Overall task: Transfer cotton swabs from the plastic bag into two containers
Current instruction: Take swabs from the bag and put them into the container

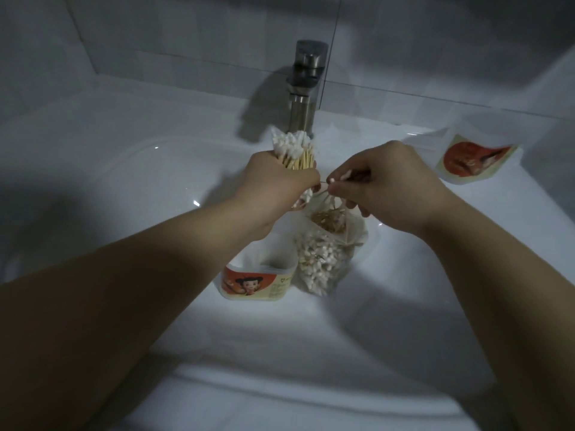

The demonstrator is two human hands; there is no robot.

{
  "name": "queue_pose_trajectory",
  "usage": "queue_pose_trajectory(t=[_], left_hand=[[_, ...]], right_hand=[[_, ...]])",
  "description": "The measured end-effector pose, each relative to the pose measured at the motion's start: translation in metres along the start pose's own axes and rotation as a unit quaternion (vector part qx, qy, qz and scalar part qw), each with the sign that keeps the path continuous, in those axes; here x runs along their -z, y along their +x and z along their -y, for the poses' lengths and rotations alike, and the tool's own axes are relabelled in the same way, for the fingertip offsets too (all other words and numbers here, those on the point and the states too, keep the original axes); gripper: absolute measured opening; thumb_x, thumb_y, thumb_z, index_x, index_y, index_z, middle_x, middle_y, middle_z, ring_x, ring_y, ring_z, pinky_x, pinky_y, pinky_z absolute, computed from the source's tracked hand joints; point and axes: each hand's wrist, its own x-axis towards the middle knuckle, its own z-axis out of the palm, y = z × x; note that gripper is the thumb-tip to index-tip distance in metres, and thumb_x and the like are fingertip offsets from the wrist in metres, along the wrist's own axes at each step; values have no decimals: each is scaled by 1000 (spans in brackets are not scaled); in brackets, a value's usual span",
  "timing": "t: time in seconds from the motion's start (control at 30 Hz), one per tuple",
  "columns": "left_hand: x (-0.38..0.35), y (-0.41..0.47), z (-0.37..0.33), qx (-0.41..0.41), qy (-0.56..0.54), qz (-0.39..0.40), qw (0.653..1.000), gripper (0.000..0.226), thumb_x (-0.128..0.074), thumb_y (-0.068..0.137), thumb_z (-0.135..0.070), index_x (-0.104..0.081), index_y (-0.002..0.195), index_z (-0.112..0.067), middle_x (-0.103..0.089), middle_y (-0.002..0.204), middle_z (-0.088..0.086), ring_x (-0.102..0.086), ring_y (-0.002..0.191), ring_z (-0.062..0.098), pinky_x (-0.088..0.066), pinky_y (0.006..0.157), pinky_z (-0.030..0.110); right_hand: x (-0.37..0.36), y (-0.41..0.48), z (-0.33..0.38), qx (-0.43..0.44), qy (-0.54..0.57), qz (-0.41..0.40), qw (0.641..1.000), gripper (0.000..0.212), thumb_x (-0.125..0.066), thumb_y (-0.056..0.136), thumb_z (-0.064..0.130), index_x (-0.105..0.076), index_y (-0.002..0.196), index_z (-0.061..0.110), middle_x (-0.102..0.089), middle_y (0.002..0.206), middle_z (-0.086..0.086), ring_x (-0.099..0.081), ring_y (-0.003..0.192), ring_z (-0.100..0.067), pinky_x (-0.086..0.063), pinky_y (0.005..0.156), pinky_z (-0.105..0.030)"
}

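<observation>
My left hand (275, 178) is closed around a thick bundle of wooden-stick cotton swabs (294, 149), white tips fanning upward above the fist. My right hand (382, 181) pinches a few swabs (340, 178) between thumb and fingers, just above the mouth of a clear plastic bag (323, 256) that stands in the sink, packed with more swabs. A white container with a cartoon label (255, 283) sits in the basin left of the bag, partly under my left forearm. A second labelled white container (476, 160) rests on the sink's right rim.
A steel faucet (306, 85) rises behind my hands at the back of the white sink basin (130, 188). Grey tiled wall (155, 42) stands behind. The sink's front rim (295, 399) runs along the bottom.
</observation>
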Motion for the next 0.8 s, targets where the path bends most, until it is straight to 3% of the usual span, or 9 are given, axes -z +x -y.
queue_pose_trajectory(t=[0.17, 0.27, 0.4, 0.5, 0.67, 0.8], left_hand=[[1, 3, 2, -7, -9, 14, 1000, 19, -75, 76, 3, -76, 86, -12, -75, 83, 4, -75, 94, 30, -64, 81, 49], [1, 2, 0, -33, -12, 21, 999, 18, -78, 74, 1, -76, 83, -15, -74, 78, 0, -75, 91, 26, -63, 77, 40], [1, -1, -3, -35, -16, 55, 998, 12, -78, 83, -4, -77, 92, -10, -78, 95, 12, -75, 97, 27, -62, 86, 44], [1, -5, -2, -31, 12, 102, 994, 13, -71, 87, 0, -75, 98, -6, -76, 99, 19, -75, 97, 30, -61, 81, 40], [0, -8, 0, -52, 54, 138, 988, 20, -67, 88, 4, -73, 96, -14, -74, 89, 8, -71, 81, 15, -57, 69, 27], [-1, -9, 1, -28, 26, 164, 986, 25, -66, 90, 7, -71, 110, -8, -76, 103, 17, -75, 94, 29, -64, 80, 41]], right_hand=[[1, -2, -6, -57, 103, 2, 993, 8, -76, 90, 21, -77, 82, 23, -74, 63, 5, -72, 57, -9, -55, 59, -14], [-1, -1, -9, -82, 160, 7, 984, 8, -76, 90, 19, -77, 82, 17, -75, 66, -2, -75, 62, -16, -63, 68, -26], [-4, 1, -12, -99, 197, 2, 975, 8, -76, 89, 16, -78, 82, 14, -75, 67, -6, -75, 63, -21, -64, 73, -40], [-5, 2, -12, -103, 235, -8, 967, 6, -75, 91, 13, -78, 86, 10, -75, 70, -10, -74, 65, -26, -65, 72, -41], [-10, 3, -8, -114, 368, -26, 923, 10, -69, 91, -1, -73, 82, 0, -74, 73, -18, -74, 67, -33, -61, 62, -30], [-14, 4, -8, -121, 428, -12, 895, 15, -63, 98, 3, -70, 92, -8, -73, 84, -25, -72, 68, -33, -60, 63, -32]])
